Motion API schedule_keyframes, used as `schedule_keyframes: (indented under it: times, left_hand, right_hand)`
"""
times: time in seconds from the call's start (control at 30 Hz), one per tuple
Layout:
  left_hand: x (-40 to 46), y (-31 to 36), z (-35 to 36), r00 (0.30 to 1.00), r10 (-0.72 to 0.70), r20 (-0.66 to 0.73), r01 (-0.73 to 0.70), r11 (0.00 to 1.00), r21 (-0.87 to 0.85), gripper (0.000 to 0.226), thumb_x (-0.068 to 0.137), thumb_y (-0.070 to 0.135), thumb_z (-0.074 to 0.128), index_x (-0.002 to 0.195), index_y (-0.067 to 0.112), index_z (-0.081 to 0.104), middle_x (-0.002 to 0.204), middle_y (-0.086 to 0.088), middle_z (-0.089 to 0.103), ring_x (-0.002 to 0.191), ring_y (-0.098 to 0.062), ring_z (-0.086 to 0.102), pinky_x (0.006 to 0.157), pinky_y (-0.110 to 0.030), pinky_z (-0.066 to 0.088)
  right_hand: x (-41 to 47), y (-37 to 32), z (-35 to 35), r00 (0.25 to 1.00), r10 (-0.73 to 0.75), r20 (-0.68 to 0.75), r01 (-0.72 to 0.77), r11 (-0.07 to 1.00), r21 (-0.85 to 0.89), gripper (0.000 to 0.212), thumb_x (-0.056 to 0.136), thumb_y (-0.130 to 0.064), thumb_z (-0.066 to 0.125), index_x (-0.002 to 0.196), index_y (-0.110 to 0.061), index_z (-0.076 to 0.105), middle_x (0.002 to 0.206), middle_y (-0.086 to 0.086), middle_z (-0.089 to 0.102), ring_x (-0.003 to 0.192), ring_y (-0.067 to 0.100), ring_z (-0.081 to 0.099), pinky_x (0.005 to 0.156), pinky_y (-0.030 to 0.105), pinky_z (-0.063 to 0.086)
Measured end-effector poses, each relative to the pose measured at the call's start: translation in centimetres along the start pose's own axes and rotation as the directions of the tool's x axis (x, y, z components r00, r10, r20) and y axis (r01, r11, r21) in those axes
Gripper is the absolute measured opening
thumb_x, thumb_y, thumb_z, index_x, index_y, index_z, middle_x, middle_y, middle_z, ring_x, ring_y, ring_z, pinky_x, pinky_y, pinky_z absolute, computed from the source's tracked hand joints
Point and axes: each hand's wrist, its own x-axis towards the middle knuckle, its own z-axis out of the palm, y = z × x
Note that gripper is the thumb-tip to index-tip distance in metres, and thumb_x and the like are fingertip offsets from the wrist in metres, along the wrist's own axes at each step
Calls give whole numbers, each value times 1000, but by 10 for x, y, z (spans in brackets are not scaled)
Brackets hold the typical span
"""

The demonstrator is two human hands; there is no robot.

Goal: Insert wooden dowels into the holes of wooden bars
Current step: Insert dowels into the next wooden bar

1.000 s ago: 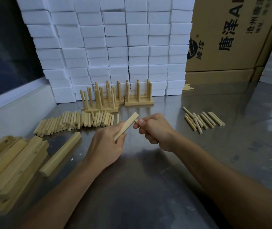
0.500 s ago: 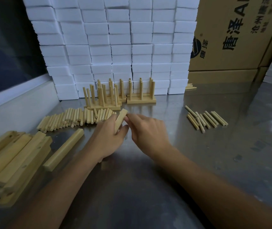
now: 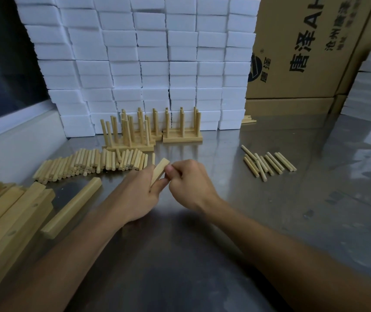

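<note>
My left hand (image 3: pixel 139 194) grips a short wooden bar (image 3: pixel 160 171), tilted up and to the right above the metal table (image 3: pixel 202 255). My right hand (image 3: pixel 191 183) is pressed to the bar's right side, its curled fingertips pinching what looks like a dowel, almost fully hidden by the fingers. A long row of loose dowels (image 3: pixel 90 162) lies just behind my left hand. A smaller group of dowels (image 3: pixel 268 164) lies to the right. Bars with upright dowels (image 3: pixel 182 137) stand at the back.
A single bar (image 3: pixel 72 208) lies left of my left forearm, and a pile of bars (image 3: pixel 6 217) sits at the left edge. Stacked white foam blocks (image 3: pixel 153 64) wall off the back, and cardboard boxes (image 3: pixel 304 52) stand at the back right.
Both hands have come down and together. The bar has turned steeper in my left hand, and my right hand's fingertips have closed in against its side.
</note>
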Motion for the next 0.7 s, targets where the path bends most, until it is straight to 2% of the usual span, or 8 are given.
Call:
schedule_keyframes:
  times: [0.1,0.2,0.3,0.43,0.5,0.57,0.63,0.7]
  left_hand:
    - [0,1,-1,1000,-5,6,4,1000,29,21,99,42,49,94,21,51,79,-2,59,69,-16,57,62,-36,47]
    - [0,1,1,1000,-6,3,6,999,42,20,99,42,49,94,23,51,78,2,60,67,-12,57,54,-30,43]
    - [2,2,3,1000,-9,10,9,1000,-10,19,96,46,52,87,30,51,74,7,60,63,-6,56,52,-26,36]
    - [0,-2,1,998,-65,-11,63,990,-122,18,92,49,54,93,32,57,79,4,65,71,-13,61,65,-40,50]
    - [-3,-7,0,996,-92,-16,90,988,-127,9,93,43,58,96,35,56,80,6,65,70,-11,62,66,-40,53]
    - [-5,-8,1,996,-87,-23,84,991,-104,6,94,40,58,92,35,57,77,7,63,66,-7,59,62,-35,51]
    - [-5,-7,3,993,-104,-57,97,989,-111,11,96,37,56,87,31,58,72,4,62,57,-6,57,55,-33,48]
    - [-3,-9,2,976,-197,-96,168,953,-251,14,98,34,53,86,29,58,69,-2,63,46,-7,54,46,-30,46]
  right_hand:
    - [4,3,-2,998,56,40,-61,991,116,42,100,-23,49,59,-23,56,42,-11,46,42,1,45,40,14,31]
    - [6,8,-2,994,80,77,-93,980,175,38,100,-22,50,66,-17,65,38,-17,46,39,0,42,37,11,29]
    - [7,12,0,996,79,47,-86,978,189,34,100,-25,52,72,-17,70,47,-12,55,45,0,48,43,13,38]
    - [7,17,3,999,29,-23,-26,991,131,36,99,-31,54,69,-20,70,57,-1,64,51,6,56,50,17,45]
    - [7,20,3,997,50,-53,-43,992,121,34,99,-35,55,70,-23,69,64,2,68,59,10,62,55,18,49]
    - [6,23,2,996,63,-65,-54,990,130,31,97,-39,57,68,-29,65,65,0,68,57,9,63,52,17,51]
    - [5,24,0,995,61,-77,-49,986,159,32,95,-43,59,68,-26,66,64,-1,68,50,7,63,48,16,51]
    - [5,26,-4,992,74,-105,-42,961,274,40,96,-47,55,74,-17,69,64,2,69,46,8,62,46,16,48]
